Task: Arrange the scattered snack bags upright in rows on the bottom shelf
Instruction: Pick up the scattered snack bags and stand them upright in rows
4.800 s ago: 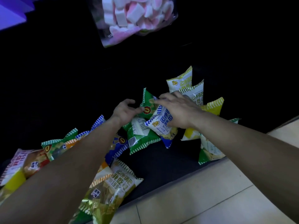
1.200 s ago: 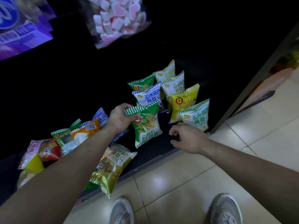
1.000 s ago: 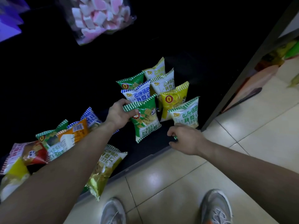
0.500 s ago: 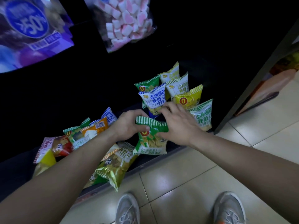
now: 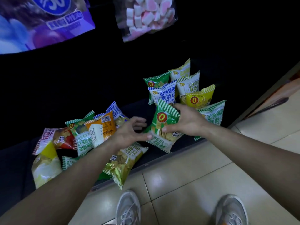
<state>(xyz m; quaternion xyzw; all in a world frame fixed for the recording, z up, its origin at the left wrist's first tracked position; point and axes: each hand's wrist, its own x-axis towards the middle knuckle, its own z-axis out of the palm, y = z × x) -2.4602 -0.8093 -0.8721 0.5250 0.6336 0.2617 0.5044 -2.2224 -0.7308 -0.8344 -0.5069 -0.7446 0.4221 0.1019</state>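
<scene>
the right hand has its grip clamped on a green snack bag, fingers curled over the bag's upper right edge and thumb pressed on its front. the bag stands tilted at the front of the bottom shelf, just before a blue-and-white bag and beside a pale green bag. the left hand is just left of it with its grip apart, fingers spread and holding nothing, the thumb tip at the green bag's lower left edge.

behind, on the right of the shelf, more bags stand upright in two close rows: a yellow bag, a white bag with green stripes, a second green bag and a cream bag at the back.

on the left of the shelf bags lie in a loose heap: an orange bag, a red bag, a blue-striped bag, and a gold bag hanging over the shelf's front edge. a bag of pink and white marshmallows shows above. two grey shoes stand on the tiled floor.
</scene>
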